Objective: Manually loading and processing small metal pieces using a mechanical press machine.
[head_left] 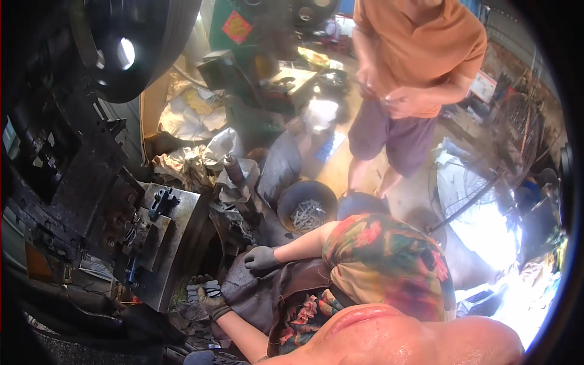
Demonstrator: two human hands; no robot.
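My left hand (213, 303), in a grey work glove, is curled round several small metal strips (210, 287) beside the lower front of the press. Farther up, my right hand (261, 258), also gloved in grey, lies over the dark grey cloth (240, 281) across my lap. Its fingers look loosely bent, and I see nothing in them. To the left of both hands is the press's steel bed (182, 228), with a small black clamp (163, 202) and a die block (157, 244) fixed on it.
A dark bucket (308, 210) with metal strips inside stands beyond my right arm. Another person in an orange shirt (420, 55) stands at the back, hands held together. A wire fan guard (517, 137) is at right; crumpled paper (188, 164) lies behind the press.
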